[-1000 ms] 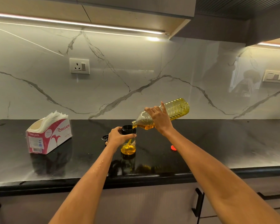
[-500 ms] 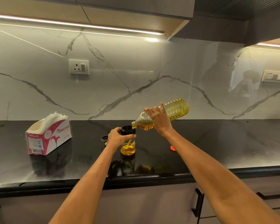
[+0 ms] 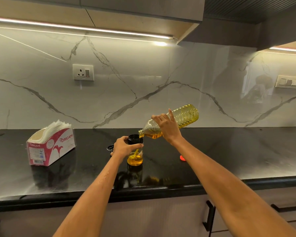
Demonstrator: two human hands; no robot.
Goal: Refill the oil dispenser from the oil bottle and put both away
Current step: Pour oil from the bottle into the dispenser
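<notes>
A clear plastic oil bottle (image 3: pixel 186 115) full of yellow oil is tipped to the left, its open mouth over the dispenser. My right hand (image 3: pixel 167 127) grips the bottle around its shoulder. A thin stream of oil falls into the glass oil dispenser (image 3: pixel 135 158), which has a black collar and stands on the black counter (image 3: pixel 229 154) with a pool of oil at its bottom. My left hand (image 3: pixel 124 147) holds the dispenser just below the collar. The dispenser's black lid (image 3: pixel 110 147) lies behind my left hand. A red bottle cap (image 3: pixel 182 157) lies on the counter to the right.
An open pink and white tissue box (image 3: pixel 51 146) stands on the counter at the left. A wall socket (image 3: pixel 83 72) and a switch panel (image 3: pixel 289 82) sit on the marble backsplash. Cabinet doors with black handles (image 3: pixel 209 216) lie below the counter edge.
The pour goes on with both hands in nearly the same place. The oil level in the dispenser has risen slightly.
</notes>
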